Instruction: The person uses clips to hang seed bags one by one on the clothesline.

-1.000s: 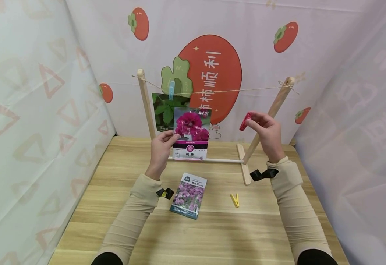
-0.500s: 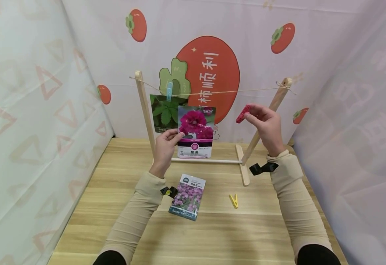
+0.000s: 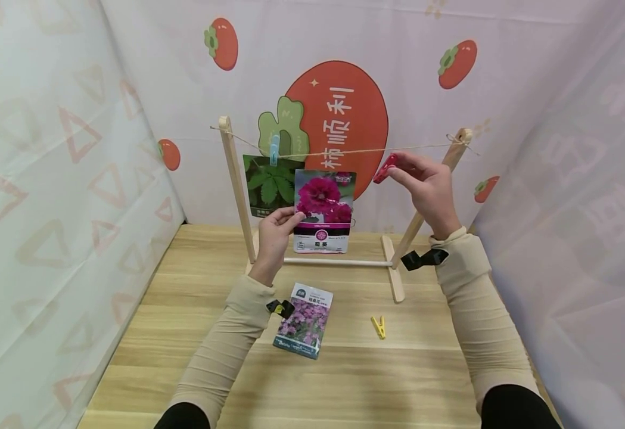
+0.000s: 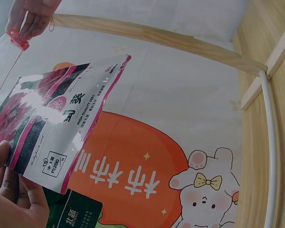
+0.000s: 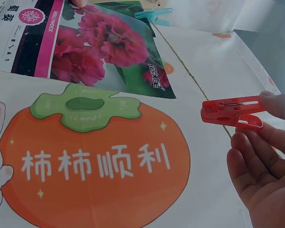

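Note:
My left hand (image 3: 279, 233) pinches the lower left edge of a seed packet with a magenta flower (image 3: 323, 210) (image 4: 52, 128) (image 5: 85, 45) and holds it upright just under the string (image 3: 398, 148). My right hand (image 3: 425, 186) pinches a red clothespin (image 3: 384, 168) (image 5: 232, 113) right at the string, to the right of the packet. A green-leaf packet (image 3: 267, 185) hangs from the string by a blue clothespin (image 3: 274, 148) (image 5: 154, 14). The string runs between two wooden posts, one on the left (image 3: 235, 179) and one on the right (image 3: 435, 187).
A purple-flower seed packet (image 3: 304, 319) and a yellow clothespin (image 3: 379, 326) lie on the wooden table (image 3: 344, 381). The rack's white crossbar (image 3: 339, 261) and wooden foot (image 3: 394, 277) sit behind them. Printed fabric walls close in the left, back and right sides.
Both hands have risen: the magenta packet moved up and slightly right toward the string, and the red clothespin went up and left until it reached the string.

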Tool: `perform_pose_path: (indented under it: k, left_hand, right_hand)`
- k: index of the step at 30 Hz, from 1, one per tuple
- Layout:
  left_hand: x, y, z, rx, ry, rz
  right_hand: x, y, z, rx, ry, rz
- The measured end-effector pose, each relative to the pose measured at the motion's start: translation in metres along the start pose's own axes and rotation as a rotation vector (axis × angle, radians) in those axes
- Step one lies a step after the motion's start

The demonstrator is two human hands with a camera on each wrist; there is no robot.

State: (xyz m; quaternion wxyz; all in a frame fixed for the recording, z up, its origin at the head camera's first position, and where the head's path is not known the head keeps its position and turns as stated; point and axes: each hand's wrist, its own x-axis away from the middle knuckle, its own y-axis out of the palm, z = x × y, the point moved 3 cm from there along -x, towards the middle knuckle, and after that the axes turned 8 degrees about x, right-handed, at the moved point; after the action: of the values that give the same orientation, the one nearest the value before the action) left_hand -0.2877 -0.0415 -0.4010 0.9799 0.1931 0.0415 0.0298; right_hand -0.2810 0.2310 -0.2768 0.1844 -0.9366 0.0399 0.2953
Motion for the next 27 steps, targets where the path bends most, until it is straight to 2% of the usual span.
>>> perform_pose_path:
  k: [9,17,27]
  left_hand:
    - [-0.002,0.005,-0.003,0.008,-0.007,-0.005]
    - [-0.004,0.013,-0.004,0.01,-0.013,0.02]
    - [-0.008,0.021,-0.006,0.042,-0.007,0.012]
  right_hand:
    - [-0.014,0.011,-0.012,0.16,-0.092,-0.031]
    - [-0.026,0.023,-0.02,0.249,-0.118,0.011]
    - [-0.04,0.041,-0.027,0.212,-0.243,0.069]
